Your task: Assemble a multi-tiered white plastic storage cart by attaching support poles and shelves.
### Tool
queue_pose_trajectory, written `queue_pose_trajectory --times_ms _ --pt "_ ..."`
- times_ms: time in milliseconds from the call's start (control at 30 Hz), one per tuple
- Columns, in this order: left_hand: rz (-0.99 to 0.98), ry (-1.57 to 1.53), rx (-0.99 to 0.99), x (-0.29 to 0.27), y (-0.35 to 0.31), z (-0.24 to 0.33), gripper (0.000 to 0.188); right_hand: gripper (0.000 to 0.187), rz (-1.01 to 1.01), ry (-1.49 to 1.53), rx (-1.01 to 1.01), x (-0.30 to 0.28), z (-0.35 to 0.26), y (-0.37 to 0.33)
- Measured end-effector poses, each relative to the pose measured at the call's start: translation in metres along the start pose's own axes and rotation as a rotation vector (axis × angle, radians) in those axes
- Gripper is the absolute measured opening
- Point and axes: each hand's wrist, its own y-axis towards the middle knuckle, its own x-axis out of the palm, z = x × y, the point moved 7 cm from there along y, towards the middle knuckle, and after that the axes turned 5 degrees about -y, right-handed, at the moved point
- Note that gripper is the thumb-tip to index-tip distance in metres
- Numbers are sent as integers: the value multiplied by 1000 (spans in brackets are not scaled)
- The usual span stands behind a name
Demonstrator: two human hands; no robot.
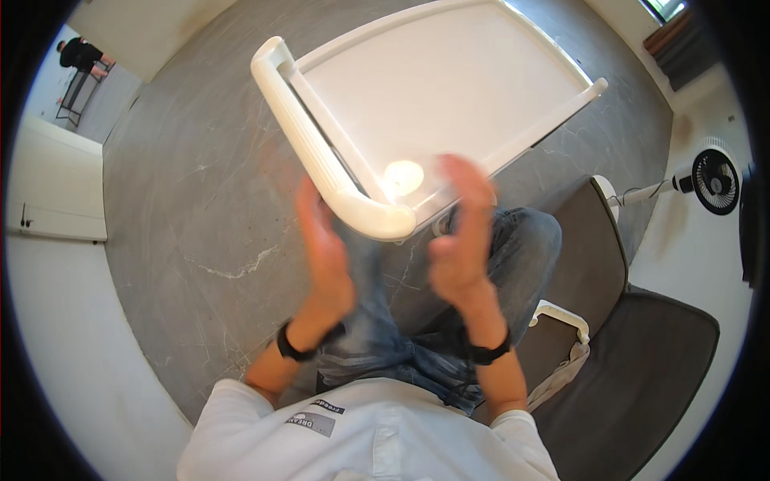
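A white trolley (449, 80) with a raised rim and a ribbed white handle (309, 152) stands before my knees, turned at an angle. My left hand (325, 252) is beside the handle's near end, its fingers stretched upward and blurred by motion. I cannot tell whether they touch the handle. Beyond the trolley's near corner on the right is my right hand (465, 232), also blurred, with its fingers extended and the thumb apart. Neither hand shows anything held. A bright round light reflection lies on the tray surface between them.
To my right are dark grey seats (642, 377) with a white armrest frame (565, 317). A black and white fan (714, 180) stands by the right wall. A white door (56, 188) is on the left. Far left, a person (79, 54) leans over a dark table (74, 94).
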Motion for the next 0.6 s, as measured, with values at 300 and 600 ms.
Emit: queue_pose_trajectory --times_ms 300,600 --pt "-62 180 -84 49 -31 -24 75 46 287 57 850 -168 220 -6" --pt "-124 230 -233 39 -33 -44 73 66 -119 -22 680 -129 305 47"
